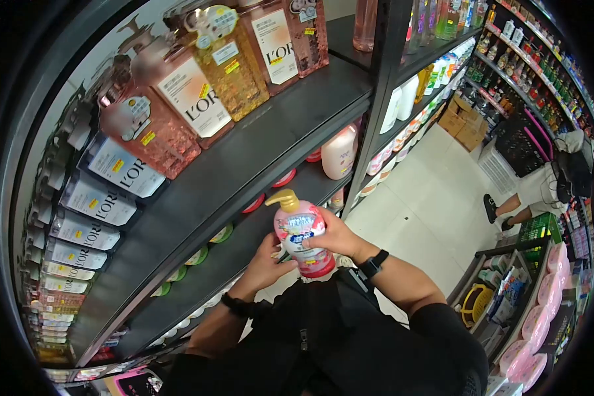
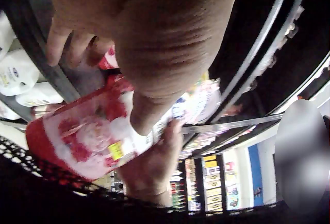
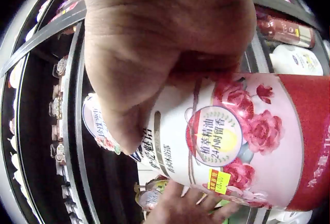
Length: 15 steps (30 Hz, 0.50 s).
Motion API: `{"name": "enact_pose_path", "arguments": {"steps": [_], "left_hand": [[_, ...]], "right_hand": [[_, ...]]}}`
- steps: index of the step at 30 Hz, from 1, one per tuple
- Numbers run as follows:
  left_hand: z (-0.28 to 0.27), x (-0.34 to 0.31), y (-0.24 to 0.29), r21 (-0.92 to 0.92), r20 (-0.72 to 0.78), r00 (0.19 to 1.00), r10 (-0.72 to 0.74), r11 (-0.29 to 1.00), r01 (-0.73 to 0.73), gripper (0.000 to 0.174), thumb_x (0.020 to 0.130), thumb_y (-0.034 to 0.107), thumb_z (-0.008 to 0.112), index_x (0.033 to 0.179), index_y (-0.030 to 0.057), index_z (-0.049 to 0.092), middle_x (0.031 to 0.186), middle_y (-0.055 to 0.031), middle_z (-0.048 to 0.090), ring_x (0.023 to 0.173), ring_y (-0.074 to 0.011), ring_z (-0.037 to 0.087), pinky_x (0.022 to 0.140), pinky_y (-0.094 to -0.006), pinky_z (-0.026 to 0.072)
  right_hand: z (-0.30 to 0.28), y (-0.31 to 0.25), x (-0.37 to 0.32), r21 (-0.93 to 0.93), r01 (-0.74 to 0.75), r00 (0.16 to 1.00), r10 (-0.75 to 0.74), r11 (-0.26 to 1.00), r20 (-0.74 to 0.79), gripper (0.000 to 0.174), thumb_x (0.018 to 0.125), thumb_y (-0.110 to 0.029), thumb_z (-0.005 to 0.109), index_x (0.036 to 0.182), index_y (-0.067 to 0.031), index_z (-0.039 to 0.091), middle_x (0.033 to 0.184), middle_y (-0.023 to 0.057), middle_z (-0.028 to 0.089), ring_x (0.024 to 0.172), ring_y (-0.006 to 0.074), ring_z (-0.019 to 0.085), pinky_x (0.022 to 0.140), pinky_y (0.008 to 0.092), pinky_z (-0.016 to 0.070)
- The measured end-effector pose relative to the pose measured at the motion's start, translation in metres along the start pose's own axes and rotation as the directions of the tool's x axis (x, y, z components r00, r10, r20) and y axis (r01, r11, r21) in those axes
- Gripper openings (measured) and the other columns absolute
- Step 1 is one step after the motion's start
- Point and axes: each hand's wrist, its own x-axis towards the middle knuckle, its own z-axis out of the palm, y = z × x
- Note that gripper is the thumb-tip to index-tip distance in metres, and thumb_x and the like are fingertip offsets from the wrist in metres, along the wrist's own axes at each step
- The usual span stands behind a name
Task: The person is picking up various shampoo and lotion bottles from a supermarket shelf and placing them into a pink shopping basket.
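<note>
A pink and red body wash bottle [image 1: 297, 223] with a gold pump top is held in front of the chest, between both hands. My right hand [image 1: 341, 235] grips its upper part, the thumb lying across the front label. From the other side my left hand [image 1: 263, 267] holds the lower body, thumb against the label and fingers partly hidden behind. In the right wrist view the bottle [image 3: 263, 131] shows printed roses, Chinese lettering and a yellow price sticker [image 3: 219, 181]. The left wrist view shows the left thumb [image 2: 142, 116] pressed on the bottle's face.
Large pump bottles [image 1: 105, 198] line the upper black shelf [image 1: 244, 138] on the left. On the lower shelf stand a pale pink bottle [image 1: 340, 153] and several round green-lidded tubs [image 1: 197, 255]. Across the aisle floor [image 1: 402, 204] are a person's legs [image 1: 508, 208], baskets and a cart [image 1: 488, 290].
</note>
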Motion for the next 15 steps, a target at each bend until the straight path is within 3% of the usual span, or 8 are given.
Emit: {"name": "enact_pose_path", "arguments": {"steps": [1, 4, 5, 8, 9, 12, 13, 15], "left_hand": [[0.008, 0.014, -0.018, -0.173, 0.004, 1.0, -0.002, 0.985, 0.003, 0.074, 0.081, 0.006, 0.074, 0.144, 0.0054, 0.035, 0.13, -0.0096, 0.056, 0.122, -0.0227, 0.055, 0.098, -0.0357, 0.0507], [0.022, 0.038, 0.017, -0.604, 0.059, 0.997, 0.043, 0.797, 0.002, 0.071, 0.078, 0.003, 0.076, 0.14, 0.0061, 0.041, 0.13, -0.0074, 0.057, 0.119, -0.0217, 0.058, 0.103, -0.0363, 0.0471], [0.023, 0.046, 0.021, -0.626, 0.024, 0.999, 0.042, 0.78, -0.017, 0.068, 0.078, -0.007, 0.069, 0.139, 0.0066, 0.043, 0.13, -0.0055, 0.057, 0.12, -0.0198, 0.058, 0.105, -0.0368, 0.0461], [0.03, 0.058, 0.04, -0.587, -0.148, 0.989, 0.008, 0.804, -0.094, 0.066, 0.078, -0.01, 0.068, 0.138, 0.0066, 0.045, 0.128, -0.0055, 0.058, 0.118, -0.0192, 0.058, 0.103, -0.0357, 0.0469], [0.032, 0.065, 0.035, -0.588, -0.157, 0.984, 0.085, 0.792, -0.163, 0.071, 0.078, 0.001, 0.073, 0.141, 0.0051, 0.041, 0.131, -0.0066, 0.057, 0.121, -0.0214, 0.056, 0.105, -0.0381, 0.0455], [0.032, 0.08, 0.035, -0.504, -0.212, 0.976, 0.042, 0.851, -0.147, 0.067, 0.077, 0.0, 0.072, 0.138, 0.0043, 0.045, 0.128, -0.0064, 0.059, 0.119, -0.0207, 0.057, 0.104, -0.0373, 0.0467], [0.029, 0.087, 0.022, -0.521, -0.216, 0.976, -0.035, 0.849, -0.085, 0.064, 0.076, -0.003, 0.072, 0.135, 0.0041, 0.049, 0.125, -0.0056, 0.061, 0.116, -0.0197, 0.059, 0.102, -0.0362, 0.0479], [0.029, 0.096, 0.024, -0.454, -0.285, 0.958, 0.017, 0.878, -0.15, 0.063, 0.075, -0.005, 0.072, 0.133, 0.0043, 0.05, 0.123, -0.0053, 0.062, 0.113, -0.0191, 0.06, 0.1, -0.0353, 0.049]], "right_hand": [[-0.002, -0.006, 0.01, -0.008, 0.018, 1.0, -0.018, 1.0, 0.011, 0.079, 0.071, -0.008, 0.084, 0.138, 0.0012, 0.043, 0.121, 0.0102, 0.062, 0.112, 0.0193, 0.06, 0.1, 0.0344, 0.0474], [-0.007, -0.017, 0.041, -0.048, 0.048, 0.997, -0.045, 0.998, 0.063, 0.078, 0.071, -0.009, 0.084, 0.137, 0.0022, 0.044, 0.121, 0.0102, 0.063, 0.11, 0.0184, 0.061, 0.098, 0.0327, 0.0476], [-0.009, -0.028, 0.049, -0.024, 0.054, 0.994, -0.052, 0.998, 0.091, 0.078, 0.071, -0.009, 0.084, 0.137, 0.0027, 0.044, 0.121, 0.0105, 0.063, 0.109, 0.0185, 0.061, 0.098, 0.0328, 0.0478], [-0.022, -0.041, 0.069, -0.034, 0.087, 0.98, -0.08, 0.996, 0.181, 0.076, 0.073, -0.013, 0.083, 0.136, 0.0039, 0.044, 0.118, 0.0113, 0.064, 0.108, 0.0195, 0.062, 0.097, 0.0333, 0.0484], [-0.028, -0.033, 0.079, -0.051, 0.105, 0.976, -0.093, 0.993, 0.198, 0.076, 0.073, -0.013, 0.083, 0.135, 0.0038, 0.044, 0.117, 0.0116, 0.064, 0.108, 0.0196, 0.062, 0.097, 0.0333, 0.0483], [-0.043, -0.027, 0.095, -0.167, 0.156, 0.968, -0.117, 0.974, 0.223, 0.072, 0.074, -0.016, 0.083, 0.133, 0.004, 0.045, 0.117, 0.0143, 0.064, 0.108, 0.0219, 0.062, 0.096, 0.0343, 0.0481], [-0.047, -0.022, 0.101, -0.216, 0.18, 0.966, -0.131, 0.96, 0.222, 0.072, 0.074, -0.017, 0.083, 0.133, 0.0041, 0.045, 0.117, 0.015, 0.064, 0.108, 0.0225, 0.062, 0.096, 0.0348, 0.0482], [-0.052, -0.025, 0.103, -0.233, 0.212, 0.961, -0.159, 0.949, 0.226, 0.072, 0.075, -0.018, 0.082, 0.132, 0.0043, 0.045, 0.119, 0.0161, 0.063, 0.109, 0.0247, 0.062, 0.097, 0.0361, 0.0474]]}}
